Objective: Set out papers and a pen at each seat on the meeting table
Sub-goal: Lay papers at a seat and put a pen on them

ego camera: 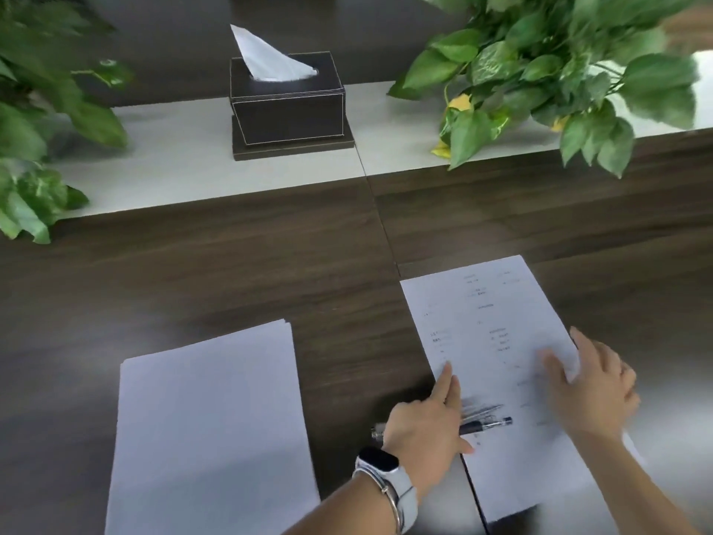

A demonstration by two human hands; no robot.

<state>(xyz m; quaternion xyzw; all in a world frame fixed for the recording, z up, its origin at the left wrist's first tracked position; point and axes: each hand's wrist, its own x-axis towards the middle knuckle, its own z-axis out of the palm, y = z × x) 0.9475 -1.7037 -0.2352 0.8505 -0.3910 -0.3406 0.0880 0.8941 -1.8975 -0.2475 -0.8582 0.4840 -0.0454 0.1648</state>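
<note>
Poking from tissue box (287, 110), one tissue (270, 57)

Left hand (424, 426) lies at the printed sheet's (497, 353) left edge, index finger extended, pen (484, 424) beneath it. Right hand (590, 388) pinches its right edge.
</note>
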